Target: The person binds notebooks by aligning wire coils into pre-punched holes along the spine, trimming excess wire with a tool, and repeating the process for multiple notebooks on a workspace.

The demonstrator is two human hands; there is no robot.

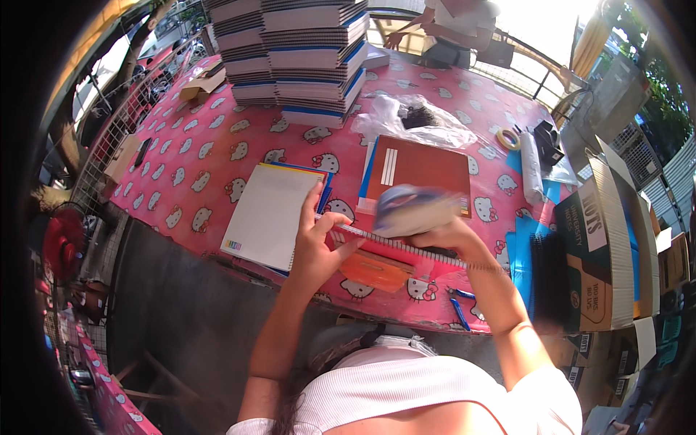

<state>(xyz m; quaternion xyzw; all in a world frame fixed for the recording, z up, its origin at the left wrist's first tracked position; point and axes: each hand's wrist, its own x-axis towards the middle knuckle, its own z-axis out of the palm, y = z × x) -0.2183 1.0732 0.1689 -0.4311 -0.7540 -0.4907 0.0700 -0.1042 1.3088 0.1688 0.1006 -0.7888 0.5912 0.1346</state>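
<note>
My left hand (pixel 319 239) grips the left end of a spiral notebook (pixel 362 246) with a pink-red cover, thumb and fingers on either side. The notebook is held with its bound edge up. A wire coil (pixel 428 251) runs along that edge and sticks out past its right end. My right hand (pixel 448 235) is closed around a rounded blue-and-tan thing (pixel 413 210), smeared by motion, just above the coil; its kind cannot be made out. An orange block (pixel 378 270) lies below the notebook. Blue-handled pliers (pixel 460 312) rest near the table edge.
White-covered notebooks (pixel 272 210) lie left, brown-covered ones (pixel 424 170) ahead. Tall notebook stacks (pixel 312 58) stand at the back. Black coils (pixel 549 279) and an open carton (pixel 598 246) are right, a tape roll (pixel 508 138) beyond. Another person (pixel 453 32) stands across the pink table (pixel 203 145).
</note>
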